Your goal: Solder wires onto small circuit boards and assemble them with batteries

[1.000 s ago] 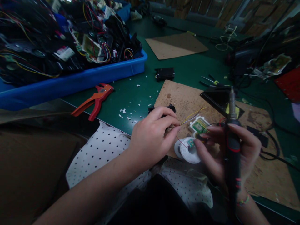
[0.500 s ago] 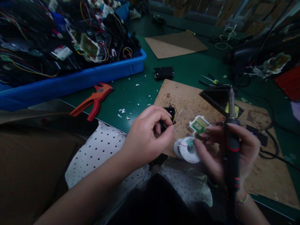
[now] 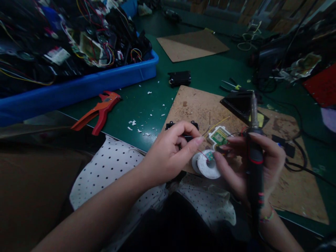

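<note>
Green board and thin wires held over the brown work mat

Green-and-white, the small square circuit board [image 3: 219,136] is seen just above the white solder spool [image 3: 208,164], both over the scorched brown fibreboard mat [image 3: 199,105] on the green table [image 3: 210,73]. The left hand [image 3: 170,154] is closed, thumb and forefinger pinched on thin red and yellow wires [image 3: 203,154] running toward the board; a small black plastic part [image 3: 181,125] is partly hidden behind its knuckles. The right hand [image 3: 252,164] is wrapped around a black soldering iron with a red band [image 3: 253,154], tip upward, while its fingertips are stretched to a tiny green board on the spool.

The board is judged light, stiff and fragile at its joints; it is best taken by the white edges, not by the leads. The wires are judged soft and easily pulled loose. The iron's metal tip is presumably hot, so only the handle is to be gripped.

A red wire stripper [image 3: 98,110] is noted left of the mat, beside a blue plastic tray [image 3: 105,82] heaped with wired parts.
</note>
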Demonstrator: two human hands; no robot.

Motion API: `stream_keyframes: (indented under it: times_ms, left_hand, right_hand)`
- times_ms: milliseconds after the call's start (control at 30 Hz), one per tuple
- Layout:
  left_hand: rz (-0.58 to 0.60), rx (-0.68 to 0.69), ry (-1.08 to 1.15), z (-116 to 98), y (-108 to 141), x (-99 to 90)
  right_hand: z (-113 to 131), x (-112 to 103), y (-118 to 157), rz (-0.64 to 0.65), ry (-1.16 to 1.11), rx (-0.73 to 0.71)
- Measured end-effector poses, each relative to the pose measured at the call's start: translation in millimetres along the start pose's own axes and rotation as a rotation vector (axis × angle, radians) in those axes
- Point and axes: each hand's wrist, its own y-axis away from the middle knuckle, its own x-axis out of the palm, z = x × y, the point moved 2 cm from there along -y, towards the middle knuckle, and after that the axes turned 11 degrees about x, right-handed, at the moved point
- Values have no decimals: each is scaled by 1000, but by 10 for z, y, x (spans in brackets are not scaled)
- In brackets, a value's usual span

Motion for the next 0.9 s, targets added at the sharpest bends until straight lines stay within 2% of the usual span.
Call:
stream_keyframes:
  times_ms: [100, 233, 533, 800, 900]
  left_hand:
    - [39, -76, 157, 85, -20, 52]
    - [21, -74, 133, 136, -58, 63]
    - [-57, 66, 101, 13, -84, -65]
    - [51, -23, 282, -60, -39, -74]
    - [55, -40, 321, -67, -52, -75]
  right_hand:
    - [11, -8, 1, -8, 6, 5]
    - [17, -18, 0, 3, -2, 6]
    - [26, -15, -9, 6, -2, 24]
    - [33, -17, -10, 7, -17, 27]
    - [33, -25, -3, 10, -14, 24]
